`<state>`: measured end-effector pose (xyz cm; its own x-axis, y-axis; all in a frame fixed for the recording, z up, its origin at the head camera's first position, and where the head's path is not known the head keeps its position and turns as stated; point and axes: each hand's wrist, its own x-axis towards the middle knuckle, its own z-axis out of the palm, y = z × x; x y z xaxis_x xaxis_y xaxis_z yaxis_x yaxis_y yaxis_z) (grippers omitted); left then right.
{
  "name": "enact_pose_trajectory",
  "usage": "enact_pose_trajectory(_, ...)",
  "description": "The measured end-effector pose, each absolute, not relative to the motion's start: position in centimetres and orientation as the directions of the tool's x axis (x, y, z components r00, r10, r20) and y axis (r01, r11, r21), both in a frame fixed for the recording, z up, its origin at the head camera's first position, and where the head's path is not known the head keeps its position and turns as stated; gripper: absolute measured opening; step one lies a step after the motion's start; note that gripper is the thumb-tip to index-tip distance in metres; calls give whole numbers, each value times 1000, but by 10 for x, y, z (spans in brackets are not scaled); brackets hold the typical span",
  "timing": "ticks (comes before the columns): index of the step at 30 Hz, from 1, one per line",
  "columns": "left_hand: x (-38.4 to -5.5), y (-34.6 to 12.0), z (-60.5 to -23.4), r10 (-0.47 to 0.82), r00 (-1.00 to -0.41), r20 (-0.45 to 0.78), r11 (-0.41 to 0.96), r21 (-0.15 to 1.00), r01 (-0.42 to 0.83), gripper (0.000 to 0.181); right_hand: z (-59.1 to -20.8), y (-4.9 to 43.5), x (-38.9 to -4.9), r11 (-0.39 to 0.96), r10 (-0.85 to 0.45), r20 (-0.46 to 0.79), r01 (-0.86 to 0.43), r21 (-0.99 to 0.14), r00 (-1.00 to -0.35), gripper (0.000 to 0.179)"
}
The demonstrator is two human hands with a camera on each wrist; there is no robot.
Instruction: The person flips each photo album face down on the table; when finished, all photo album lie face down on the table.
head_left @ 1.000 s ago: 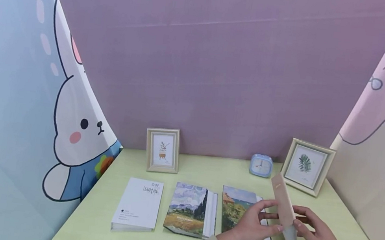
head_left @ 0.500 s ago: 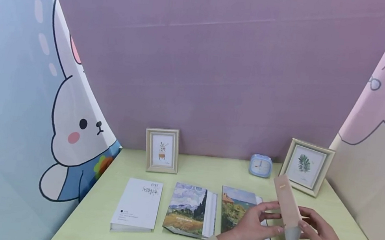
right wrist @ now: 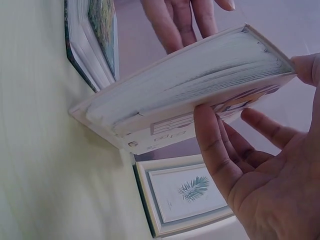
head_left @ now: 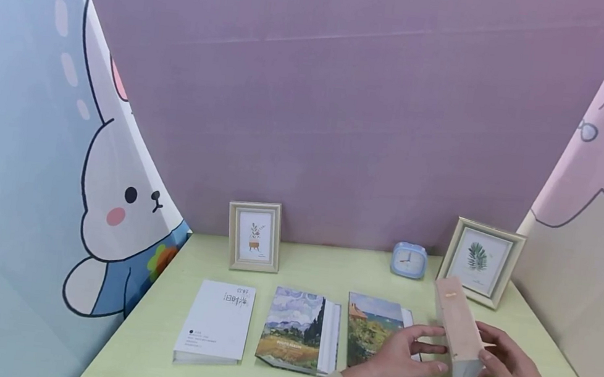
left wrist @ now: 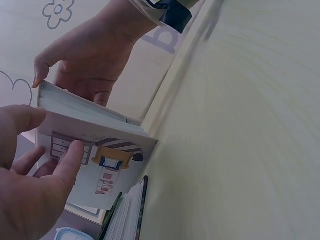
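Observation:
A thick photo album [head_left: 459, 328] with a pale beige spine stands on edge between both hands at the right of the table. Its cover carries pinkish printed drawings, and white page edges show in both wrist views. On its right side the right hand [head_left: 518, 375] pinches it, thumb at the spine's near corner and fingers against the cover [right wrist: 170, 127]. The left hand [head_left: 397, 358] lies along the other side, its fingers [left wrist: 70, 162] fairly straight and spread against the cover. Its thumb is right at the album's edge.
Left of the hands lie a landscape album [head_left: 371, 321], partly hidden by the left hand, another painted album [head_left: 291, 330] and a white album [head_left: 216, 322]. Behind stand a plant-picture frame [head_left: 254, 236], a blue clock [head_left: 409, 260] and a leaf-picture frame [head_left: 481, 262].
The album has shifted slightly right and turned, so more of its spine faces the head camera. Both hands have moved a little right with it; the left thumb has slipped off the spine.

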<state>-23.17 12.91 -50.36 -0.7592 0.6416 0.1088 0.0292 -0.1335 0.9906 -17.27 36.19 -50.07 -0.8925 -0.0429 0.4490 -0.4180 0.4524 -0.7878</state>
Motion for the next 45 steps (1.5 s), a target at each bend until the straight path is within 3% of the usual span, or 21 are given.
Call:
enact_pose_trajectory(8,-231,131,-506,680,-725,105,-81,994,67,50,-502,368,-169,465,-53,478,-445,-765,-877,53)
enact_pose_trajectory(20,-233,135,-513,746,-650,143,-56,987,154,57,-504,379,-166,428,-48,444,-420,-800,-895,53)
enact_pose_trajectory(33,-232,136,-514,751,-657,63,-18,997,74,59,-507,385,-166,299,-82,400,-405,-864,-913,53)
enact_pose_trajectory(40,-233,133,-512,772,-635,3,-4,1000,1,59,-507,383,-168,315,-23,367,-355,-880,-930,54)
enact_pose_trajectory(45,-232,133,-511,765,-644,-6,21,1000,15,59,-510,383,-168,291,0,362,-347,-892,-932,55)
